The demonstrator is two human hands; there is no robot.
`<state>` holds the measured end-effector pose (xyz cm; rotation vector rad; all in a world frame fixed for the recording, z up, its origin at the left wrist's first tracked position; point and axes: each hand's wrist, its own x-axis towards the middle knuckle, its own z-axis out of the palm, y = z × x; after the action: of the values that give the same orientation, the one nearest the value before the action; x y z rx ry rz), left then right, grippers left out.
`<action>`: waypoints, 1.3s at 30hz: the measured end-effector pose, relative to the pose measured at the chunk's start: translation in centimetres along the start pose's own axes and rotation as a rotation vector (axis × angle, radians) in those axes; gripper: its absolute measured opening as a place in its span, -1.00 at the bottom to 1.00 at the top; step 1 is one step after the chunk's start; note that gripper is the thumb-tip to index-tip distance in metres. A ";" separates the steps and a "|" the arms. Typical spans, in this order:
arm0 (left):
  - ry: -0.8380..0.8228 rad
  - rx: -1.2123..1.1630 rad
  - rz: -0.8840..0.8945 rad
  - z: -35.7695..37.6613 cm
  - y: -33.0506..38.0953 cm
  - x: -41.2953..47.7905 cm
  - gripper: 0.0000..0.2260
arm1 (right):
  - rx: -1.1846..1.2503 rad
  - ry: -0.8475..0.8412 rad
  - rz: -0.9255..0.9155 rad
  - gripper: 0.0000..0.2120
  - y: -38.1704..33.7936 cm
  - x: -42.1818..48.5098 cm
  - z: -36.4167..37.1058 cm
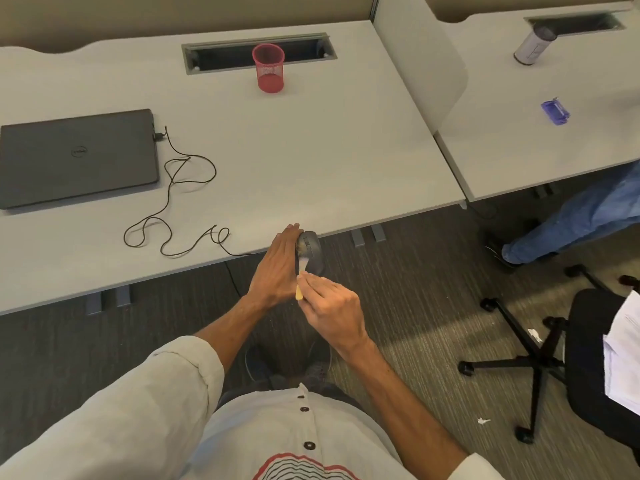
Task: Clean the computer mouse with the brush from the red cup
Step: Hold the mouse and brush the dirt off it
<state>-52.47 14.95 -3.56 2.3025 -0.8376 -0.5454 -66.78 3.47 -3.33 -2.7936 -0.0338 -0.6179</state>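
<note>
My left hand (277, 265) grips a dark grey wired computer mouse (313, 252), held just past the desk's front edge, tilted on its side. My right hand (329, 304) pinches a small brush (300, 282) with a pale wooden handle, its light bristles touching the mouse's side. The mouse's thin black cable (173, 202) loops across the desk to a closed dark laptop (78, 157). The red mesh cup (268, 67) stands upright far back on the desk, with nothing visible inside it.
A cable slot (221, 55) is cut into the grey desk (311, 150) behind the cup. On the neighbouring desk are a grey cylinder (533, 45) and a blue object (555, 112). Another person's leg (571, 223) and a black office chair (561, 358) are at right.
</note>
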 end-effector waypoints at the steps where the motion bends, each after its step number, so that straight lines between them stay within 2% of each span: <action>1: 0.002 0.006 0.001 0.0 0.0 0.1 -0.05 | 0.009 -0.008 -0.012 -0.62 -0.2 -0.1 0.1; 4: -0.012 0.000 0.001 -0.1 0.0 0.2 0.07 | 0.018 0.000 -0.023 -0.65 -0.2 -0.2 0.0; 11: 0.002 -0.014 -0.009 -0.6 0.2 0.5 0.09 | -0.032 0.102 0.069 -0.63 1.6 1.4 -1.0; 20: -0.005 -0.003 0.013 -0.4 0.6 1.0 -0.05 | 0.032 0.013 0.018 -0.64 0.5 0.8 -0.2; 26: 0.003 -0.019 0.035 0.2 0.4 0.8 0.06 | 0.062 0.140 0.103 -0.66 1.6 1.2 -1.1; 30: -0.011 -0.002 0.057 0.5 0.6 0.8 0.05 | 0.015 0.116 0.088 -0.65 2.4 1.9 -1.5; 36: -0.021 0.016 0.074 0.4 0.7 0.5 -0.15 | 0.086 0.017 0.036 -0.66 1.5 1.0 -1.1; 39: -0.037 0.026 0.079 0.4 0.5 0.4 -0.03 | 0.123 0.046 0.054 -0.67 1.4 0.7 -1.2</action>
<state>-52.59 14.17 -3.59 2.2784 -0.9545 -0.5460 -66.51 1.76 -2.38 -2.6518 0.0119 -0.6442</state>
